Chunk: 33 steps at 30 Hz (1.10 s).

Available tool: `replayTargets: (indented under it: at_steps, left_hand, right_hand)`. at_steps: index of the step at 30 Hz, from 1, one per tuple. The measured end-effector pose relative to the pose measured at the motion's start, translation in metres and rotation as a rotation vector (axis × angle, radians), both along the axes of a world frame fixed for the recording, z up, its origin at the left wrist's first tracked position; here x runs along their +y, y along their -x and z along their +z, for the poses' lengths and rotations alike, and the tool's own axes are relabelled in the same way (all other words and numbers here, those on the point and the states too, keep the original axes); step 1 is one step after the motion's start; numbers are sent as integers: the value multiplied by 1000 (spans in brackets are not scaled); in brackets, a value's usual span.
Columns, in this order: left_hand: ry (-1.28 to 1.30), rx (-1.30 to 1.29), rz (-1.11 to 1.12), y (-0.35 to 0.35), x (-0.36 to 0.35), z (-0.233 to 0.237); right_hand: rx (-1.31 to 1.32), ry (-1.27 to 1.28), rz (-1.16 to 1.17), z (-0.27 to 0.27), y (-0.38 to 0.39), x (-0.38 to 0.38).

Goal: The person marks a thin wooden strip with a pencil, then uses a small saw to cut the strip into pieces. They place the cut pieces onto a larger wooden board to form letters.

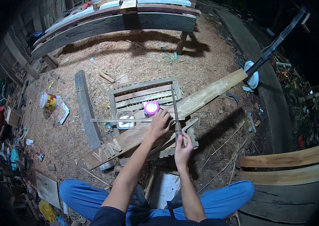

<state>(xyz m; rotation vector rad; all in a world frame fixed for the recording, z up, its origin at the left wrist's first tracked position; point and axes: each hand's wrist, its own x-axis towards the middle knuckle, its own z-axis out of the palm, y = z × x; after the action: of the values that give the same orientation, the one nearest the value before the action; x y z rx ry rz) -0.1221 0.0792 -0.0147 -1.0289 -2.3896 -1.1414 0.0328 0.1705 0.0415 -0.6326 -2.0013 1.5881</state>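
My left hand [161, 123] presses its closed fingers on a thin wooden strip [120, 120] near the strip's right end, above a wide plank. My right hand [184, 148] is wrapped round the brown handle of a long, narrow-bladed tool [175, 103], its blade pointing away from me and crossing by the strip's end; its cutting edge is too small to make out. Just beyond my left fingers sits a pink round lamp [151, 108], lit. A clear plastic tub [125, 119] with white contents lies left of it. Letter-shaped wood pieces [107, 150] rest on the plank [129, 137].
Under the work stands a slatted wooden frame [142, 88]. A long board [212, 92] runs to the upper right, and a dark timber [86, 109] lies left. Beyond is a heavy bench [118, 28]. A paint bucket [48, 101] stands left; planks [287, 160] lie right. Shavings cover the ground.
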Motion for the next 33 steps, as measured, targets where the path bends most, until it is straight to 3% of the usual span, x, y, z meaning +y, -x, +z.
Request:
replayTargets:
  at_steps: [10,12,14,19,24,27,33]
  left_hand:
    - [32,-33,-27,0,-1,-1]
    - [34,-38,-32,-2,0,-4]
    - [31,-32,-15,0,1,-7]
    - [16,-46,-45,-1,2,-5]
    - [43,-59,-41,-3,0,-7]
    - [39,-41,-9,-4,0,-1]
    - [13,-9,5,-2,4,0]
  right_hand:
    - [-7,33,-16,-9,11,-3]
    - [-117,-222,-16,0,10,-5]
    - [-110,-217,-10,3,10,-4]
    - [-72,91,15,-2,6,-4]
    - [-71,-127,-25,2,-21,-19]
    - [-164,107,6,8,-60,-10]
    - [-137,164,-27,4,-78,-6]
